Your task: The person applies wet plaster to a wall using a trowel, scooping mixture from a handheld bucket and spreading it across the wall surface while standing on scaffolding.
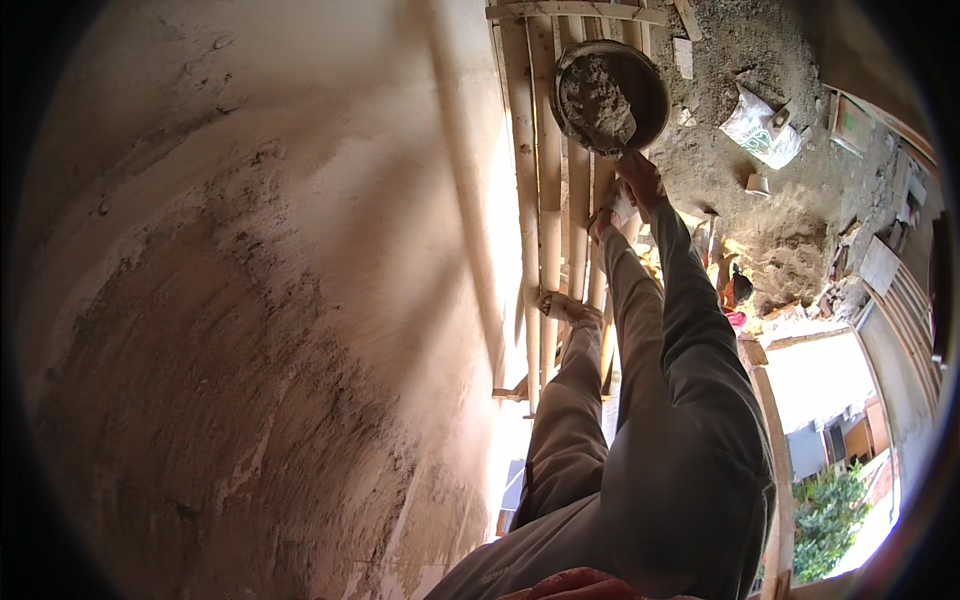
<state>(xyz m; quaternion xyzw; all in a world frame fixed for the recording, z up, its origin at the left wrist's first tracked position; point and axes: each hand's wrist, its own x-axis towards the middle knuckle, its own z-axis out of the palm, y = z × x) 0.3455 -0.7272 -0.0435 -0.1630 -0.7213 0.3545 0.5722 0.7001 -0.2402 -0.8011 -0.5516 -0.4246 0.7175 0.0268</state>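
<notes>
- Bucket (652, 98) at 1 o'clock, over poles (549, 180), partly filled with grey mortar (597, 100)
- Right hand (641, 181) at bucket's 6 o'clock rim, fingers curled, can't tell what they hold
- Left hand (603, 225) at 7 o'clock of right, fingers look bent, hold unclear
- Wall (430, 200): 11 o'clock paler, smoother, probably done; 8 o'clock brown, rough, probably left
</notes>
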